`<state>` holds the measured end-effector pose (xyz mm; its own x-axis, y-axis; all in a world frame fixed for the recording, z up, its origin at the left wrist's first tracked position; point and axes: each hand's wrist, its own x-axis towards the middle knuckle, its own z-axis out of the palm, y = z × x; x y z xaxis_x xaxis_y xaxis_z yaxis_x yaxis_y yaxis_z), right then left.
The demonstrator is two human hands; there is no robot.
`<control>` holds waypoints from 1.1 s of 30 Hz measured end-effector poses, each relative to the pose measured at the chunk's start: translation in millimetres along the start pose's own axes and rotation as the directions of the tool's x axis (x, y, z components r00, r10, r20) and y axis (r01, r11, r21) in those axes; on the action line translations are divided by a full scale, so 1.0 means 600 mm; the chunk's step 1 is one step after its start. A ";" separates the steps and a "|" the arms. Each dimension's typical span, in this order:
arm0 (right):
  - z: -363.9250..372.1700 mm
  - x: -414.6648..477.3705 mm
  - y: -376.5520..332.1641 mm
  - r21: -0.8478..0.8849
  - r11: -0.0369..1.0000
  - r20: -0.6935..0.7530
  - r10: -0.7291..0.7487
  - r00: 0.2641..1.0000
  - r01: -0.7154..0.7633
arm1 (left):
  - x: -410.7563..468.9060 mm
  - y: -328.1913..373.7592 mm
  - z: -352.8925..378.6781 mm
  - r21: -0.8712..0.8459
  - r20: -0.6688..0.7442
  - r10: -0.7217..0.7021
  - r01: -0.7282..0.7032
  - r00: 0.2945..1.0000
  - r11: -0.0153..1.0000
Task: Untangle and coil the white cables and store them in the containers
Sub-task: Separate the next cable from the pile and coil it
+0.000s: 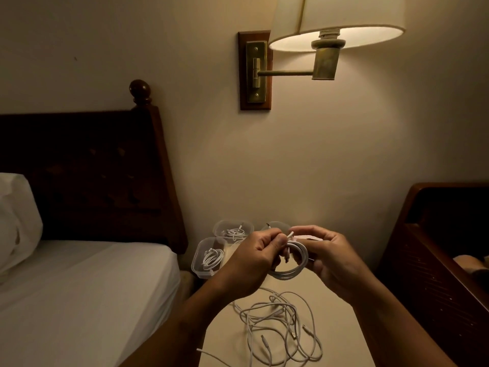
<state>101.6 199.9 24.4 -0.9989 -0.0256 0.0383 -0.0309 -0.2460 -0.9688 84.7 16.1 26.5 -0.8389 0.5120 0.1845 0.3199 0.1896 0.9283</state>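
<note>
— White cable coil [293, 263]: where?
— Between the hands. The left hand [251, 260] and right hand [333, 258] both pinch it, fingers curled.
— Containers?
— Beyond the left hand, the near tub [195, 260] and far tub [216, 227] each hold a coiled cable.

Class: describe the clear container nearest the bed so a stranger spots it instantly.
Find the bed, then the pale nightstand beside it. The clear container sits at its bed-side edge, holding a coiled cable; its twin stands behind, nearer the wall.

Coiled cable [303, 254] — both hands [254, 258] [332, 256]
</note>
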 end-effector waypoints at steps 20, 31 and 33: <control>0.021 -0.033 0.026 -0.576 0.790 0.032 -0.238 0.971 0.213 | 0.009 -0.014 0.008 -0.072 -0.074 -0.054 0.049 0.996 0.996; 0.006 -0.031 0.050 -0.836 0.172 0.199 -0.790 0.580 0.521 | 0.013 -0.014 0.001 -0.048 -0.035 -0.098 0.096 0.995 0.994; 0.004 -0.027 0.056 -0.874 0.056 0.231 -0.827 0.513 0.483 | 0.014 -0.011 0.001 -0.047 -0.033 -0.107 0.106 0.994 0.993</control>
<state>117.1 189.4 -8.4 -0.4791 -0.0332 0.8771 -0.5143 0.8204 -0.2499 75.8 19.5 22.1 -0.8826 0.4606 0.0944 0.2082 0.2027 0.9569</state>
